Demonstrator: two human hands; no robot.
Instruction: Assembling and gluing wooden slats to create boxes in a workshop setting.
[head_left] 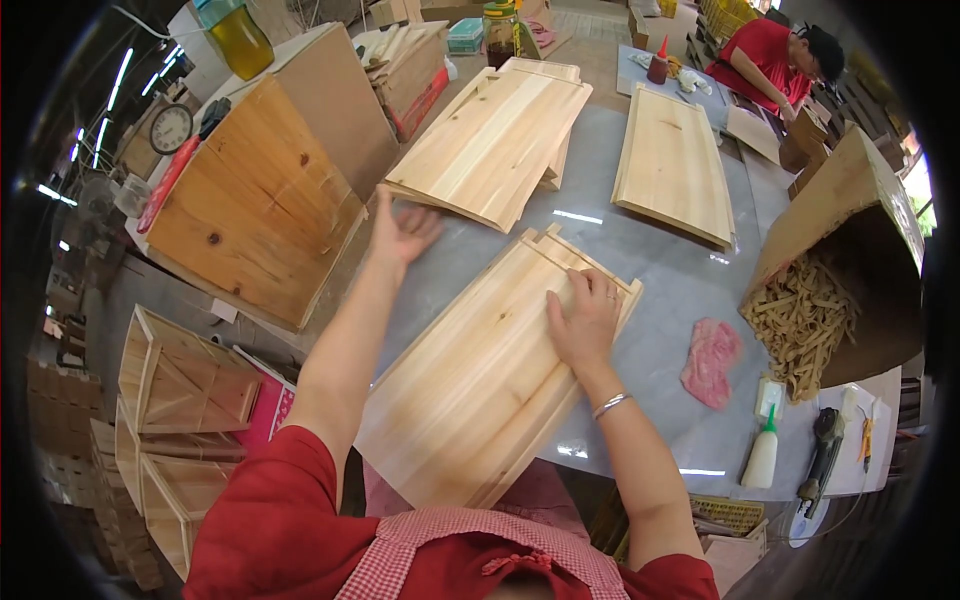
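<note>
A pale wooden panel lies slanted across the near part of the table, its near end by my apron. My right hand rests on top of it near its far right edge, fingers lying flat and thumb apart. Beyond it a stack of similar panels sits at an angle. My left hand is at that stack's near left corner, open, its fingers spread and slightly blurred. Whether its fingertips touch the stack's edge, I cannot tell. Farther right another wooden panel lies flat on the table.
On the grey table are a pink cloth, a green-tipped glue bottle and a black-handled tool. A cardboard box of wood strips tips open at right. Boards lean at left. A co-worker bends over the far right.
</note>
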